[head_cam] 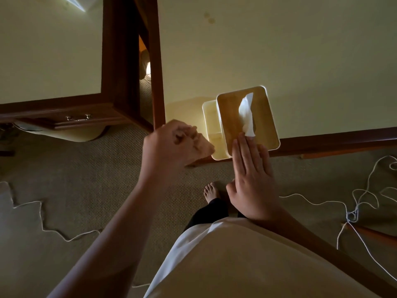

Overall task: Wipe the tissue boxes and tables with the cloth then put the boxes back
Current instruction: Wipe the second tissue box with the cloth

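Below you lies a beige carpet (pixel 86 190) with a fine woven pattern. On its left side a thin white cord (pixel 43 222) runs over it in loose bends. On the right side you see a tangle of white cord (pixel 354 211) with many loops, and just beside it a brown wooden bar (pixel 373 233) that comes in from the right edge. Your bare foot (pixel 211 191) stands on the carpet, with a dark trouser leg (pixel 206 214) above it. A pale loose garment (pixel 247 265) fills the lower middle. At the far left, half in shadow, a pale rounded thing (pixel 75 134) lies on the carpet; what it is you cannot tell.
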